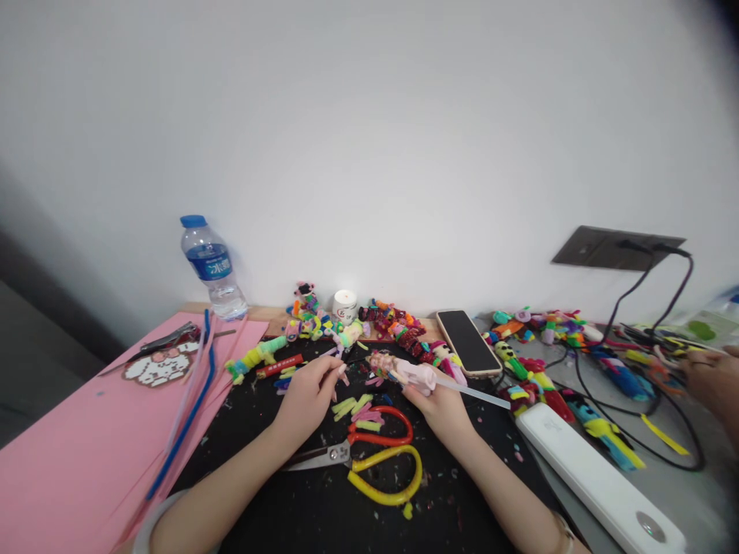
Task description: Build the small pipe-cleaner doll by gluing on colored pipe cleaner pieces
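My right hand [439,408] is closed around a pale pink hot glue gun [414,374]. A translucent glue stick [476,393] juts from its back end, and its front points left. Opposite it, my left hand [309,391] has its fingertips pinched together; whatever they may hold is too small to make out. Short yellow and pink pipe cleaner pieces [361,412] lie between my hands on the black mat [277,508]. Nearer to me rest scissors [384,475] with one red and one yellow handle loop. A yellow-green fuzzy figure [255,358] lies left of my left hand.
Behind are several pipe cleaner dolls [407,338], a white cup [345,306] and a phone [469,342]. A water bottle [212,265] leans at the wall. Pink sheets [75,454] lie left; a long white device [600,481] and black cables [629,454] right. Another person's hand [713,385] shows far right.
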A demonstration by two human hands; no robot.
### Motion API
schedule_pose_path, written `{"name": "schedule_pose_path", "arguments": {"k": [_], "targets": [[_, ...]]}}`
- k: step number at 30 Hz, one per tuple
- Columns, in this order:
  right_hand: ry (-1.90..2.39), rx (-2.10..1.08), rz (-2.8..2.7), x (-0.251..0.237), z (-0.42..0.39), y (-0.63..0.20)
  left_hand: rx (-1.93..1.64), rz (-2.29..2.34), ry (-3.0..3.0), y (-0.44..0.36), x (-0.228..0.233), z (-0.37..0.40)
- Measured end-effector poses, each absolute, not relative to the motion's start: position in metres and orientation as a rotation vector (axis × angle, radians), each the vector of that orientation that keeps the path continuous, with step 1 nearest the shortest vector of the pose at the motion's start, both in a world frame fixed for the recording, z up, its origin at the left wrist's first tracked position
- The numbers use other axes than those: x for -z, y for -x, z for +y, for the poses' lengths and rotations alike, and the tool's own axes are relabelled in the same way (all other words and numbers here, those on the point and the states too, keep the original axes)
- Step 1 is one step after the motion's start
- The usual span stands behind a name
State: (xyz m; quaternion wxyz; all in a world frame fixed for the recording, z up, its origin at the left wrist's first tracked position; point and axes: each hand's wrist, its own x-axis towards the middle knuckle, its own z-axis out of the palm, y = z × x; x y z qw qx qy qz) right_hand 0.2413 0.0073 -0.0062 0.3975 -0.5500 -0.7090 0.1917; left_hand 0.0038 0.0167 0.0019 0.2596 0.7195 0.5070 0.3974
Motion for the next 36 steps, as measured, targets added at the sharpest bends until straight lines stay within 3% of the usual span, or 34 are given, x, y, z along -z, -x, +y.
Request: {"name": "schedule_pose_path", "arguments": {"k": [17,30,36], "targets": [[1.561,-0.330,-1.932,0.0050,0.0101,-0.2472,-1.099,1.274,-1.786,-0.0058,-0.0040,0.0156],[1.712,-0.066,-2.037,0.0081,0.0081,-0.2456,-0.919,1.061,-1.691,-0.0098,0.0009,0.0135],[1.704,-0.140,-2.036,0.0035,0.0043,-0.2431,-0.912,1.047,-1.684,-0.0089,0.0021,0.0135]]}}
